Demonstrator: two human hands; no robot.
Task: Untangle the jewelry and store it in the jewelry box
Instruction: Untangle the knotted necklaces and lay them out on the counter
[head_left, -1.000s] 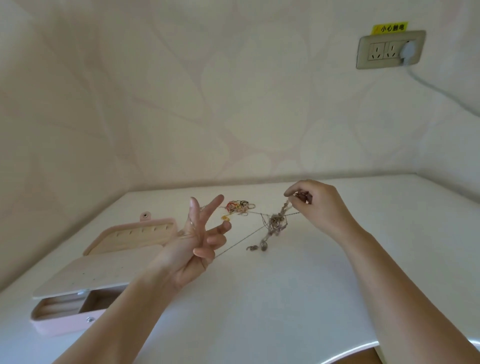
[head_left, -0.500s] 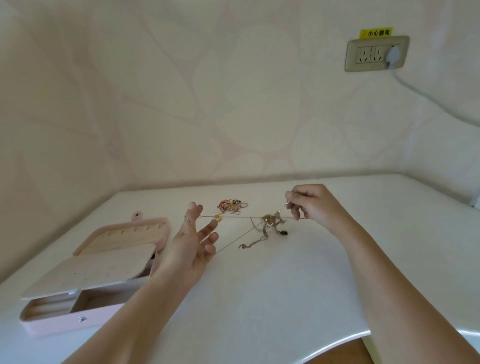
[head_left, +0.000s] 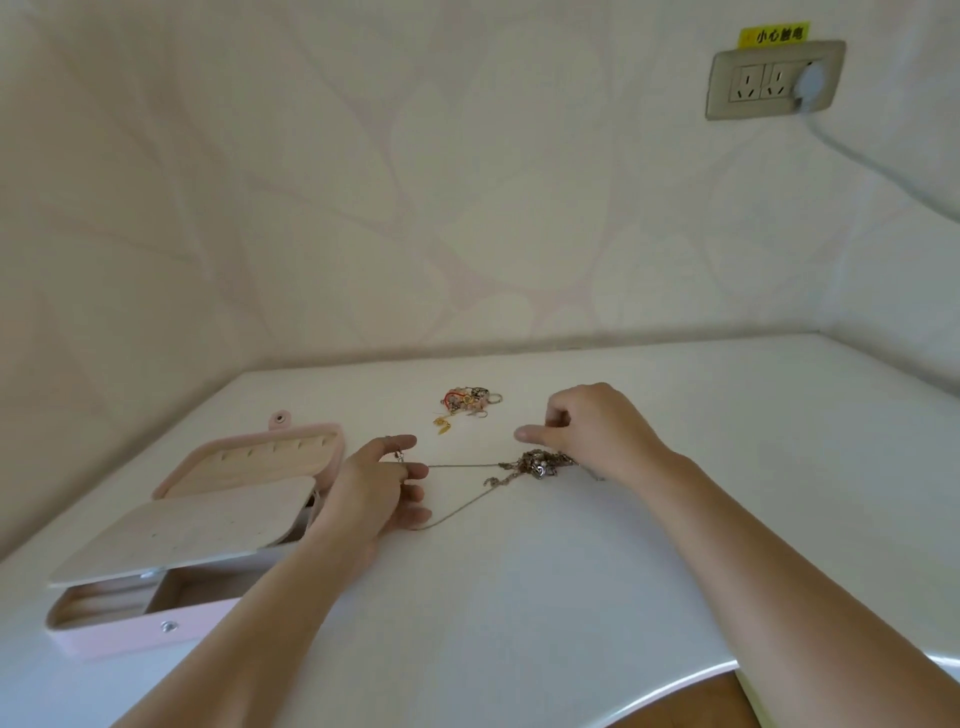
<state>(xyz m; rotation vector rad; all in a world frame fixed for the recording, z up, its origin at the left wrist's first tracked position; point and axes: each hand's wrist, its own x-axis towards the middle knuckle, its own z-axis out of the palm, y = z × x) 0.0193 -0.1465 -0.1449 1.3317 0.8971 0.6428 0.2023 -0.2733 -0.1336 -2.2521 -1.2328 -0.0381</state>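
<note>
Both hands have come down since half a second ago: the tangle of silver chains (head_left: 540, 462), then strung between raised hands, now lies on the worktop (head_left: 519, 597), at 5 o'clock from the colourful pile of trinkets (head_left: 467, 406). The left hand (head_left: 374, 493) pinches the clasp end of one thin chain (head_left: 462, 466) that runs toward 3 o'clock into the tangle, with the open pink jewelry box (head_left: 114, 636) at its 9 o'clock. The right hand (head_left: 597, 431) rests with curled fingers over the tangle's 3 o'clock side; whether it grips anything cannot be told.
</note>
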